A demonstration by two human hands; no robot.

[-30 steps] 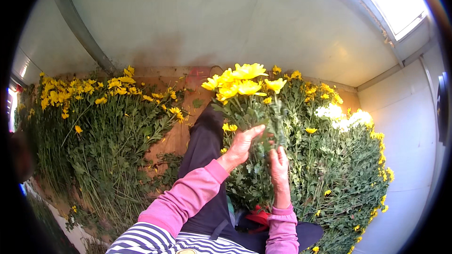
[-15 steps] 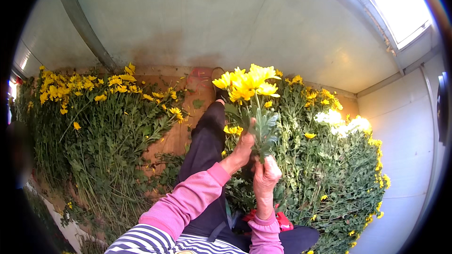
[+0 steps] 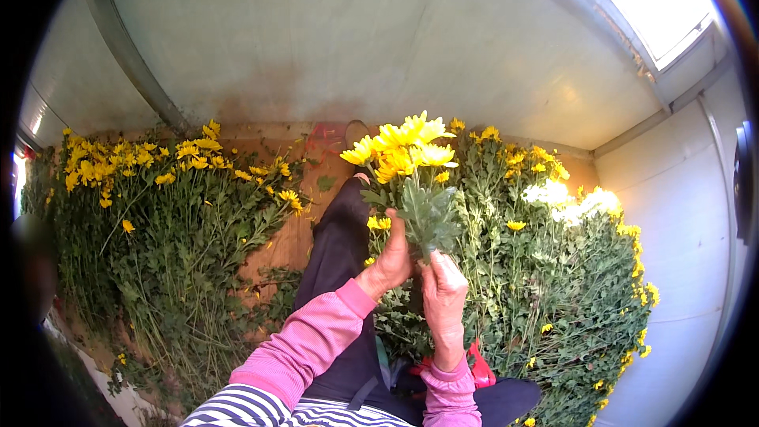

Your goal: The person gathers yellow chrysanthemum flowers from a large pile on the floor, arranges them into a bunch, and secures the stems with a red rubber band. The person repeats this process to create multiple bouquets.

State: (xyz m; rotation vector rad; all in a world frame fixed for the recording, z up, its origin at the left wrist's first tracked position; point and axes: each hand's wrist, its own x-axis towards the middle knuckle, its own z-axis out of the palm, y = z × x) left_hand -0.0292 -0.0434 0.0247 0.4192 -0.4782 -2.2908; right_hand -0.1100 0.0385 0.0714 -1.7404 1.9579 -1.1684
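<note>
A small bunch of yellow chrysanthemums (image 3: 405,146) stands upright in front of me, its heads together at the top and green leaves below. My left hand (image 3: 389,257) is wrapped round the stems from the left, thumb up against the leaves. Just right of it, my right hand (image 3: 444,289) pinches at the lower stems, thumb and forefinger pressed together under the leaves. The stem ends are hidden behind my hands.
Heaps of cut yellow chrysanthemums lie on both sides, a left heap (image 3: 170,245) and a right heap (image 3: 545,292). Between them stretches my dark-trousered leg (image 3: 336,233) on a brown floor (image 3: 281,245). A pale wall (image 3: 379,39) rises ahead; something red (image 3: 480,368) lies by my right wrist.
The bunch and my left hand have shifted slightly left and down. My right hand has edged up to the leaves' base, still pinching.
</note>
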